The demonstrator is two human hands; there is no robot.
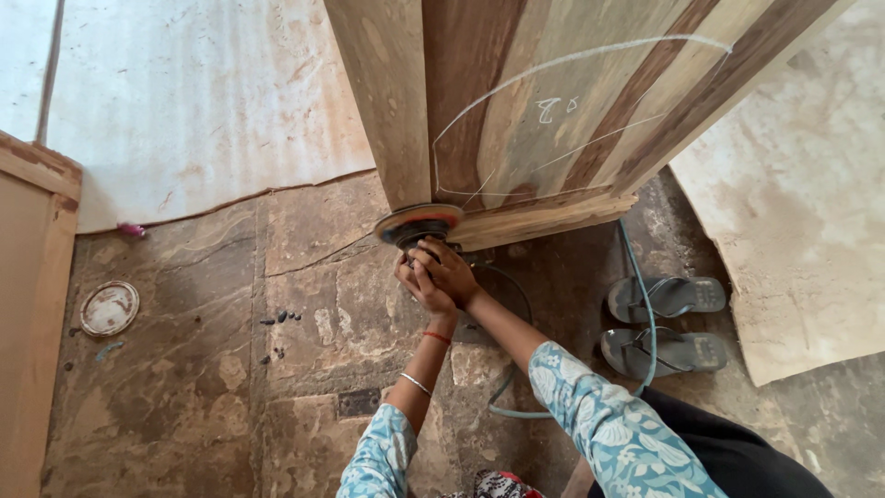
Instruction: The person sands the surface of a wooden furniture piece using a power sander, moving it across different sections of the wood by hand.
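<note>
A disc sander [419,224] sits pressed against the lower corner of a big wooden panel [544,101], its round pad tipped up so the flat face meets the edge of the wood. Both hands are wrapped around the tool's body just below the disc: the right hand [449,270] clenched over the top, the left hand [417,286] clasped under and beside it, the grip of each closed tight on the sander, likely to steady it against the pull of the disc. The panel is striped in pale and dark bands and carries a chalk outline with a scribbled mark; it stands tilted on the stone floor [230,369], which puts its bottom edge within reach. A pale blue hose or cable [645,314] trails from behind the panel across the floor, passing a pair of grey sandals [666,323]. Off to the left lies a small round lid [109,308], and pale sheets [184,101] lean behind
</note>
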